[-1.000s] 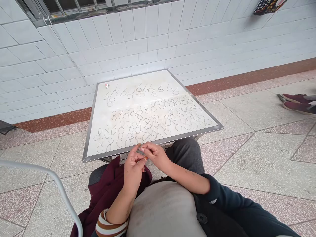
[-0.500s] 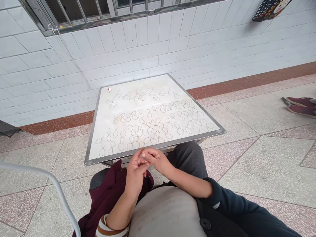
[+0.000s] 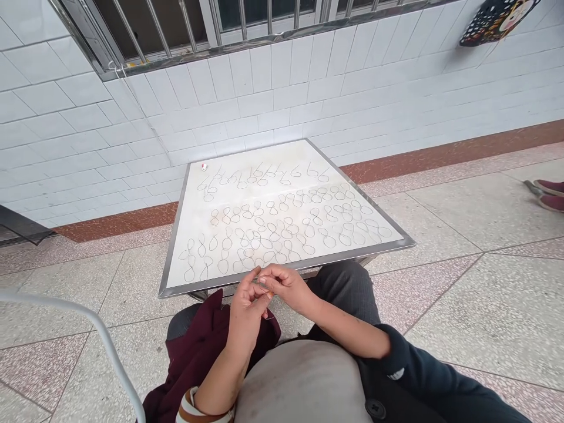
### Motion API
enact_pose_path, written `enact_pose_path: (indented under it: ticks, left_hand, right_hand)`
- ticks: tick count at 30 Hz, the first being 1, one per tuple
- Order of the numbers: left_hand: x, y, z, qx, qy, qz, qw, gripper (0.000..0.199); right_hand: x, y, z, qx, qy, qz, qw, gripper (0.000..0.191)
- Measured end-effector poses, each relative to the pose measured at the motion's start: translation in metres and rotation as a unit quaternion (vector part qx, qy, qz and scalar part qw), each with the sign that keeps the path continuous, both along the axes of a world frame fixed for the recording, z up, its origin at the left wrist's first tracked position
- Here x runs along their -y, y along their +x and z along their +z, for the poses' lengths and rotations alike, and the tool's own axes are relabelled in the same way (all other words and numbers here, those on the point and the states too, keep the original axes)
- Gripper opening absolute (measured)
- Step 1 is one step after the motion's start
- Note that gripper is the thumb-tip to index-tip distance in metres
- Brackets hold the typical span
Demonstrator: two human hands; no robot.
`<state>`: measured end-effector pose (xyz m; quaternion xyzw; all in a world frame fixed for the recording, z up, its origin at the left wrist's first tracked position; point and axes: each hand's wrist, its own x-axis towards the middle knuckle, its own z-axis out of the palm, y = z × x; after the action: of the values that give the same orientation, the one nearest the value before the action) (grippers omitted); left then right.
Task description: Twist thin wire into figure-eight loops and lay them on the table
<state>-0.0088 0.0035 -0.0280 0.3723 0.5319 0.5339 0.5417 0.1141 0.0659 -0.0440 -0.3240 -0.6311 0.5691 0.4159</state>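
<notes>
My left hand (image 3: 247, 305) and my right hand (image 3: 285, 288) meet just off the table's near edge, fingers closed in pinches. A thin dark wire (image 3: 269, 318) pokes out below the left fingers; most of it is hidden by the hands. A small orange spot shows between the fingertips, too small to name. On the white table (image 3: 198, 229) lie rows of thin wire pieces bent into figure-eights (image 3: 214, 218). Farther back are single wire loops (image 3: 296, 174) with straight tails.
A small white and red object (image 3: 204, 167) sits at the table's far left corner. Behind stands a tiled wall with a barred window (image 3: 247, 23). A grey curved tube (image 3: 88, 314) is at left, a patterned bag (image 3: 496, 20) hangs upper right, and maroon shoes (image 3: 550, 194) are at right.
The view has shifted, so the table and wall appear slightly lower and farther right. My hands stay together in nearly the same pinch.
</notes>
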Motion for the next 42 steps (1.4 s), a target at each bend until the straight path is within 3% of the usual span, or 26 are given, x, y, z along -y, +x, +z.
enact_pose_path:
  ticks: [8,13,19,22,26,37,42]
  left_hand:
    - [0.002,0.0,0.009,0.029,-0.02,-0.014,0.999,0.061]
    - [0.003,-0.001,0.014,0.048,-0.029,-0.015,0.998,0.053]
    - [0.003,-0.001,0.013,0.027,-0.037,-0.019,0.999,0.051]
    - [0.001,-0.001,0.012,0.015,-0.031,-0.002,0.999,0.048]
    - [-0.001,-0.003,0.011,0.011,0.0,0.046,0.999,0.046]
    - [-0.001,-0.008,0.01,0.09,0.022,0.109,0.99,0.049]
    - [-0.004,-0.008,0.009,0.119,0.03,0.137,0.983,0.047]
  right_hand:
    - [-0.001,0.003,-0.003,0.011,0.048,-0.017,0.999,0.016]
    - [0.0,0.003,-0.004,-0.023,0.014,-0.004,1.0,0.017]
    - [-0.001,0.004,-0.002,-0.028,0.026,-0.025,0.999,0.022]
    - [-0.003,0.007,0.001,-0.019,0.041,-0.009,0.999,0.027]
    - [0.002,0.012,0.0,-0.06,-0.018,0.028,0.998,0.026]
    - [0.013,0.005,-0.008,-0.097,-0.067,-0.029,0.993,0.018]
    - [0.014,0.006,-0.008,-0.079,-0.093,0.003,0.993,0.023]
